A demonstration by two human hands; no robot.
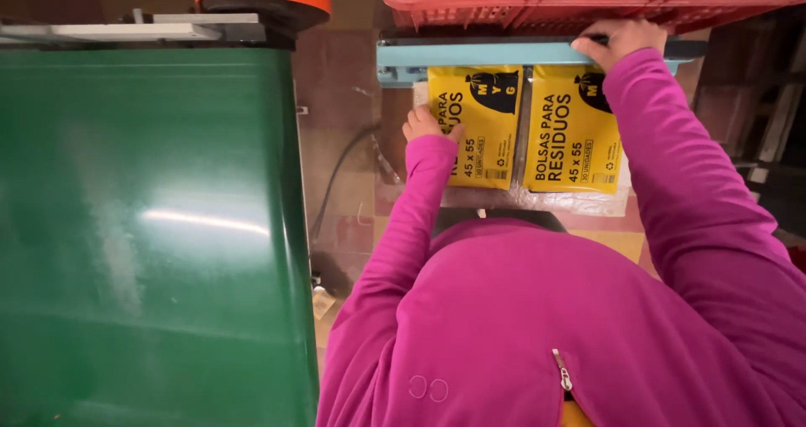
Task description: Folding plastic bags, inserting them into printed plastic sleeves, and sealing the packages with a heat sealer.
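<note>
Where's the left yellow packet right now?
In the head view, upper centre: the left packet lies under the blue bar, beside the right packet, with the left hand on it.
</note>
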